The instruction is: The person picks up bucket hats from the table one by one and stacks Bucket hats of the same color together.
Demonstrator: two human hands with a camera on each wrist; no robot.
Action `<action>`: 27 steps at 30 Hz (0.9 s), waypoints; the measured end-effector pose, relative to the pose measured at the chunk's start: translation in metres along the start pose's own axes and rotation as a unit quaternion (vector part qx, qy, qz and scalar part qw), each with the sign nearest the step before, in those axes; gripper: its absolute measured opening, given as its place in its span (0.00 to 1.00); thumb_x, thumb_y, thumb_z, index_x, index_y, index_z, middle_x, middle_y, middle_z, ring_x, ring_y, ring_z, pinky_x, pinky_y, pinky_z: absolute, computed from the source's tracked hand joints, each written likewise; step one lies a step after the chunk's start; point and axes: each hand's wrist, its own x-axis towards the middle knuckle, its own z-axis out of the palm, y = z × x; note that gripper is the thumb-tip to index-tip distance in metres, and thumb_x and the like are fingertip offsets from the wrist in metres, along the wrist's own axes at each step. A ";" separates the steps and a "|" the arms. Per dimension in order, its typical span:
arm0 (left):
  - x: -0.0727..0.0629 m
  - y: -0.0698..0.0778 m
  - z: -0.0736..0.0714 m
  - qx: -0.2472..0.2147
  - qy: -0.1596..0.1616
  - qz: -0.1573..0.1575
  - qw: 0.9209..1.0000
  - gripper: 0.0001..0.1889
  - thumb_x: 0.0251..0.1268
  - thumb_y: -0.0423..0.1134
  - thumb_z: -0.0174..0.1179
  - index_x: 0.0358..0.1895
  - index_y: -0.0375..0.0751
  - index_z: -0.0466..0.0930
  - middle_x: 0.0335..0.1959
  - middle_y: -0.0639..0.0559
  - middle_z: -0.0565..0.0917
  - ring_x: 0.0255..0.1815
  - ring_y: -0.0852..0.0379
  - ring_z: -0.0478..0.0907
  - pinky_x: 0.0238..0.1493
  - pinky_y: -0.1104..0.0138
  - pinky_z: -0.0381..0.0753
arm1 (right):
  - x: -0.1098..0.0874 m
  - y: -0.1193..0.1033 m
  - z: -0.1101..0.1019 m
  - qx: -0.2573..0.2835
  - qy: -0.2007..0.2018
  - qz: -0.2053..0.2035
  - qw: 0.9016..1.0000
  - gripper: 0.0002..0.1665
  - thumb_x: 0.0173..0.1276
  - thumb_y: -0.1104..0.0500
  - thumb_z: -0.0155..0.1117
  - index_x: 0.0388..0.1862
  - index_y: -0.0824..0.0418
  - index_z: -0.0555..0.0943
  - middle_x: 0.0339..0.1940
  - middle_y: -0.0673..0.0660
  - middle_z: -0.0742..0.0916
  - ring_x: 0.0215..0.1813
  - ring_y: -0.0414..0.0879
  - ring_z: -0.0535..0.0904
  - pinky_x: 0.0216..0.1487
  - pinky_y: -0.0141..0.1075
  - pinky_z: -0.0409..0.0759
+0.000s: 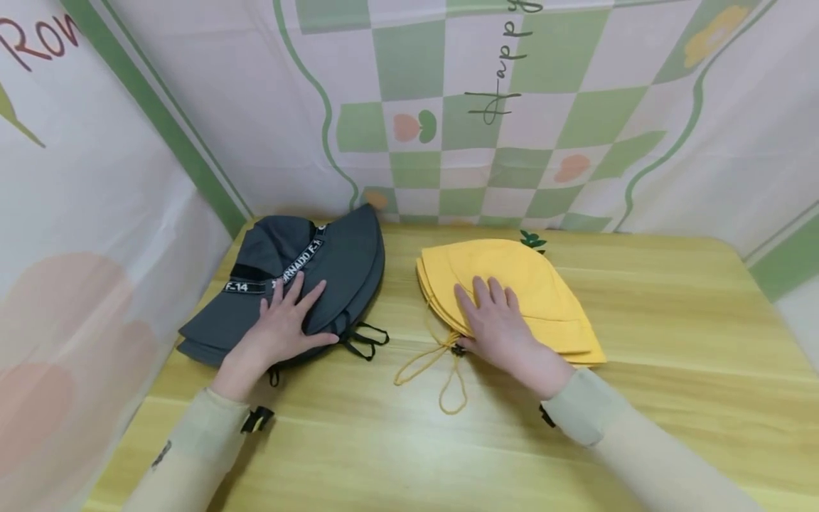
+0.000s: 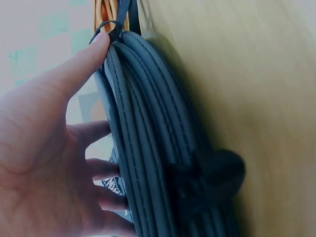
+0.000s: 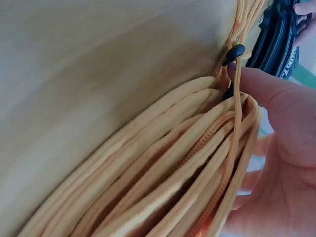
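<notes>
Folded dark grey bucket hats (image 1: 348,267) with a lettered band lie stacked at the left of the table. My left hand (image 1: 275,331) rests on them, fingers spread. In the left wrist view, several layered brims (image 2: 148,128) stand beside the left thumb (image 2: 89,61). Folded yellow hats (image 1: 550,302) lie to the right under my right hand (image 1: 499,331), whose fingers lie extended over the fabric. The right wrist view shows layered yellow brims (image 3: 148,182), a cord with a black toggle (image 3: 235,53), and the right thumb (image 3: 256,84) beside it. The hats' undersides are hidden.
Yellow cord loops (image 1: 441,346) and a black cord loop (image 1: 363,348) trail onto the wooden table (image 1: 409,448). A small green leaf shape (image 1: 532,240) shows behind the yellow hats. Patterned cloth (image 1: 473,156) hangs along the back and left sides.
</notes>
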 end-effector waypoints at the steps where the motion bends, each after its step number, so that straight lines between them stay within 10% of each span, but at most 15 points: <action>1: 0.001 -0.001 0.000 -0.002 -0.001 -0.002 1.000 0.51 0.61 0.65 0.63 0.82 0.50 0.48 0.82 0.31 0.40 0.78 0.20 0.34 0.68 0.24 0.47 | -0.001 0.003 0.000 -0.002 -0.005 0.001 1.000 0.54 0.55 0.42 0.79 0.74 0.63 0.65 0.69 0.74 0.71 0.70 0.73 0.66 0.65 0.65 0.69; 27: 0.012 -0.013 -0.004 -0.009 -0.006 -0.007 1.000 0.50 0.64 0.64 0.62 0.82 0.47 0.47 0.81 0.29 0.38 0.78 0.19 0.31 0.67 0.22 0.42 | -0.044 0.115 -0.004 0.069 -0.078 0.039 0.994 0.52 0.62 0.49 0.73 0.78 0.62 0.57 0.76 0.76 0.61 0.74 0.77 0.53 0.69 0.75 0.50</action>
